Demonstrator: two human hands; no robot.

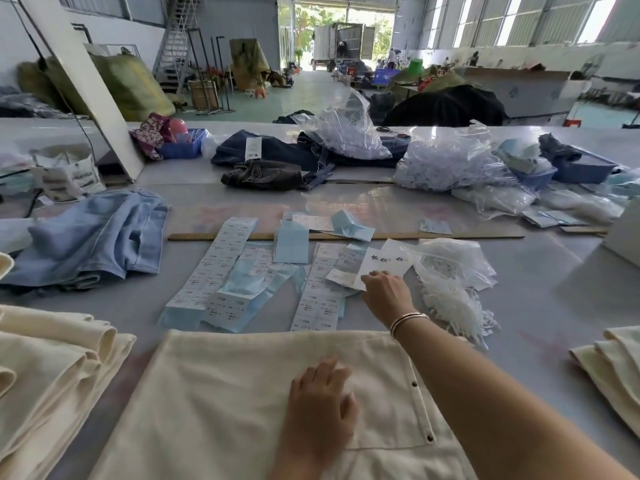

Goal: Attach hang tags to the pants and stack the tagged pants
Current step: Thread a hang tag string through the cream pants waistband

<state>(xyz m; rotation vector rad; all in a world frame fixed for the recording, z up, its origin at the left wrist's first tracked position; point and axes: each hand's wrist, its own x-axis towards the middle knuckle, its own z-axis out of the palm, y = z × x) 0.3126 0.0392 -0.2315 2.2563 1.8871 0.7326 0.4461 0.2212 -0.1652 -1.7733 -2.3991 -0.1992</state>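
Grey counter (540,271) in a big open warehouse, loads of clutter on it. Going from nearest outwards: a cream pair of pants (225,393) lies flat right at the front edge, with the left hand (320,407) spread palm-down on it, fingers loose, gripping nothing, just pinning the fabric. More cream pants are piled to the left (52,368) and another few at the right edge (613,368) (can't tell which pile is the tagged one).

Beyond the pants are the tag supplies, so everything needed sits straight ahead and slightly right. The right hand (386,292) is stretched out over there, fingers curled down onto the edge of a white paper with handwriting (386,259); whether it's actually pinched or just touched I can't tell. Printed label strips (318,292) and pale blue tags (291,245) run lengthwise away from the person, and a bag of white strings (453,282) sits just right of that hand.

My guess: the right hand is much nearer, so it does the fetching and brings a tag back toward the waistband.
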